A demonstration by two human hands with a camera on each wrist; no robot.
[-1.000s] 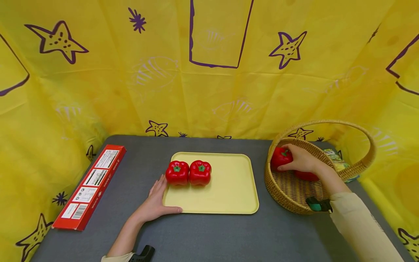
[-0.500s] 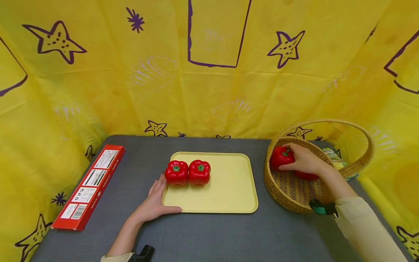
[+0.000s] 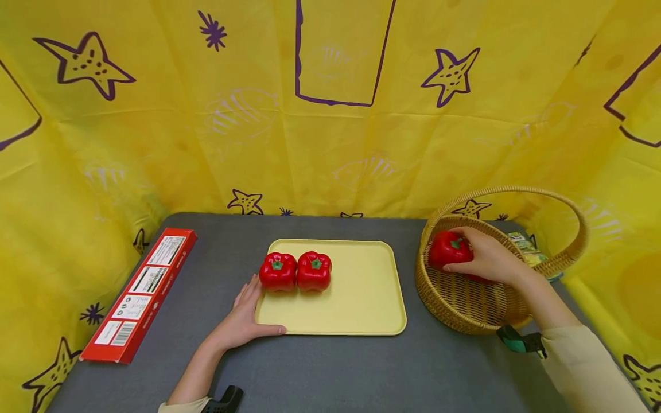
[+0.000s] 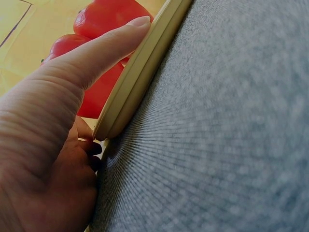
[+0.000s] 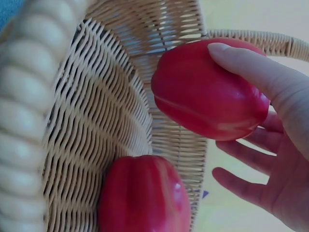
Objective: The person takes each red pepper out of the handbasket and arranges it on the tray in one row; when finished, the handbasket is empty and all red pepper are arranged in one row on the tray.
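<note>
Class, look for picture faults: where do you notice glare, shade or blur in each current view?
Head view: small glossy highlights on the two red peppers on the tray; left wrist view: tabletop weave soft towards the right, left hand darker at the palm than along the thumb; right wrist view: the basket's braided band blurred at the left edge.

The table [image 3: 361,373] is dark grey, its far left corner rounded. A long red box [image 3: 139,298] lies aslant at the left. In the middle a yellow tray [image 3: 361,287] lies flat. Right of it, apart, stands a basket [image 3: 439,307]; a packet [image 3: 528,246], partly hidden, lies at its far right.
</note>
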